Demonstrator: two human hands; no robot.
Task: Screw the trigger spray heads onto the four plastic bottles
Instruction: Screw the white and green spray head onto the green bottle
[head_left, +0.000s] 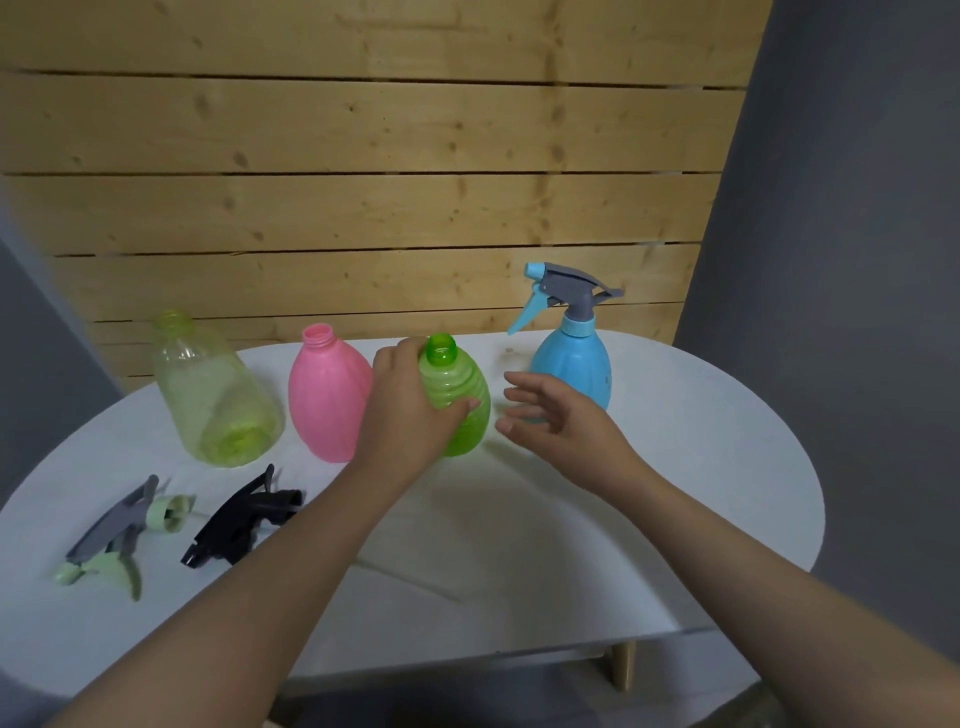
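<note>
Four bottles stand in a row on the white table (701, 467). My left hand (410, 410) grips the bright green ribbed bottle (465, 384) around its body; its neck is bare. My right hand (556, 415) hovers just right of it, fingers spread, holding nothing. Behind that hand stands a blue bottle (574, 364) with a grey and blue spray head (563, 291) on top. A pink bottle (327, 389) and a pale yellow-green clear bottle (213, 395) stand uncapped at the left. Two loose spray heads lie at the front left: a black one (241, 525) and a grey and pale green one (117, 540).
A wooden slat wall (363, 182) rises right behind the table. Grey walls flank it on both sides. The table's front edge (519, 649) runs below my forearms, with a wooden leg (623, 665) under it.
</note>
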